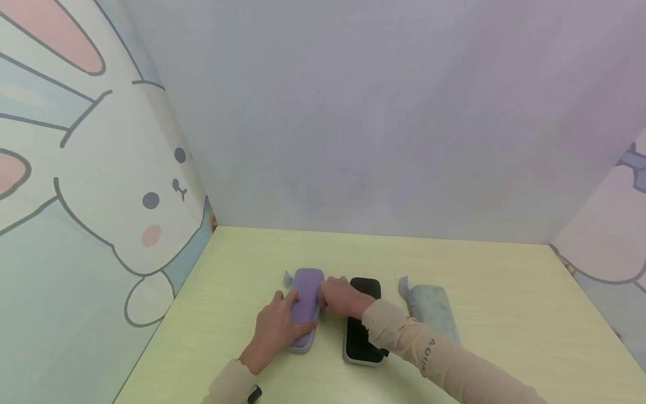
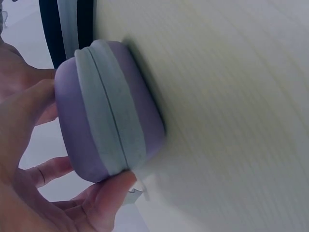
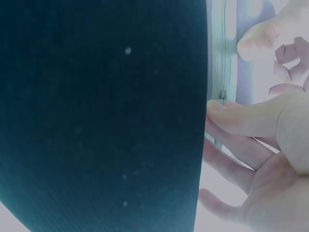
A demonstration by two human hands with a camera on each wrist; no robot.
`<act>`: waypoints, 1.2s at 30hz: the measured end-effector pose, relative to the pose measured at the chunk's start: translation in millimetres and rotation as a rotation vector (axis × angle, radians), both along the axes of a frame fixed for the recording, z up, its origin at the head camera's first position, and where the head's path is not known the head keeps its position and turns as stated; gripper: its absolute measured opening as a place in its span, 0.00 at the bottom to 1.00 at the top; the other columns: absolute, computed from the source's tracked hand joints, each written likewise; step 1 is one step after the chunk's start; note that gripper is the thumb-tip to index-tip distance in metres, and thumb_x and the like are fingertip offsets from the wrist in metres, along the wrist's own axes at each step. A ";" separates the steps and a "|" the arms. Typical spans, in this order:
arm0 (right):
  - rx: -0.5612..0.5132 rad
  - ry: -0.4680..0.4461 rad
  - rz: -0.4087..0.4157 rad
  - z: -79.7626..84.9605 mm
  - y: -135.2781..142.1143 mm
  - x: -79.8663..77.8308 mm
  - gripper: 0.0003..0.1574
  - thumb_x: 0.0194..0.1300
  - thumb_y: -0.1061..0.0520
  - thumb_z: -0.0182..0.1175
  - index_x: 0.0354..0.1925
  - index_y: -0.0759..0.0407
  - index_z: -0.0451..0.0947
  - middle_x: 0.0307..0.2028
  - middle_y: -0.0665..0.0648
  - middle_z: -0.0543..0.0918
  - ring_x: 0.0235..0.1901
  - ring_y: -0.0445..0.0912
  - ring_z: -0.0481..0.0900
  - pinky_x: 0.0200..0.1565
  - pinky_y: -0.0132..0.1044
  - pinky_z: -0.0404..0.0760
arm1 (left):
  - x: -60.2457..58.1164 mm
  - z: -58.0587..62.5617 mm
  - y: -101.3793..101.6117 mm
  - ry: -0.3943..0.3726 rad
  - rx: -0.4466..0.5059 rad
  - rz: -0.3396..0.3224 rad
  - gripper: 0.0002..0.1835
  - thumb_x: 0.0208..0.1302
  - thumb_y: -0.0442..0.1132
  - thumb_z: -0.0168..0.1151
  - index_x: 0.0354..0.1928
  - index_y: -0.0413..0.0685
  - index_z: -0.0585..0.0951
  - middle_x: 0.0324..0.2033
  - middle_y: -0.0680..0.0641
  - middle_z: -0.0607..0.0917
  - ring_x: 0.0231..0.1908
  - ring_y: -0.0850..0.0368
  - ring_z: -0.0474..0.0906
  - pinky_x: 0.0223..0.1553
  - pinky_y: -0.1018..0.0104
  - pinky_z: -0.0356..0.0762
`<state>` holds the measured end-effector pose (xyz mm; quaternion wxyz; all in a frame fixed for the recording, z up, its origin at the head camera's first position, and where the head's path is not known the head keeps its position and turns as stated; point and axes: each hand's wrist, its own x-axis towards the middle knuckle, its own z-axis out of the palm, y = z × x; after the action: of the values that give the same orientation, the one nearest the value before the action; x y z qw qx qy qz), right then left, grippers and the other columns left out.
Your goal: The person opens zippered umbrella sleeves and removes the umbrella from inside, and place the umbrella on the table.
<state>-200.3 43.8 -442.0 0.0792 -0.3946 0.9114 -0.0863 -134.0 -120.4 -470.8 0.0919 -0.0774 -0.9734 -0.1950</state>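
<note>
A purple zippered case [image 1: 309, 283] lies on the table, longer side pointing away from me. My left hand [image 1: 276, 324] grips it across its width, thumb on the near right side and fingers along the left. In the left wrist view the case [image 2: 113, 104] shows a pale zip band around its middle. At the case's right side, my right hand [image 1: 341, 297] pinches the zipper pull. The right wrist view has the thumb and forefinger together at the zip [image 3: 222, 93], and the pull is mostly hidden under the fingertips.
Below my right forearm lies a black case [image 1: 360, 339] with a pale side band, partly covered. Farther right is a grey-green case [image 1: 434, 306] with a small purple strap [image 1: 404, 286]. A pale wall [image 1: 373, 140] closes off the table's back; a rabbit-printed panel [image 1: 116, 185] stands left.
</note>
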 end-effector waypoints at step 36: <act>-0.076 -0.042 0.089 0.8 4.4 15.5 0.22 0.42 0.70 0.55 0.04 0.52 0.60 0.06 0.42 0.51 0.10 0.36 0.48 0.16 0.30 0.52 | -2.4 -3.2 8.7 -0.053 0.025 0.045 0.36 0.32 0.67 0.64 0.38 0.51 0.67 0.26 0.46 0.65 0.14 0.57 0.63 0.13 0.66 0.59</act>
<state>-184.8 48.2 -441.2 0.0871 -0.4357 0.8870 -0.1256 -136.4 -111.6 -474.0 0.0716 -0.0493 -0.9744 -0.2073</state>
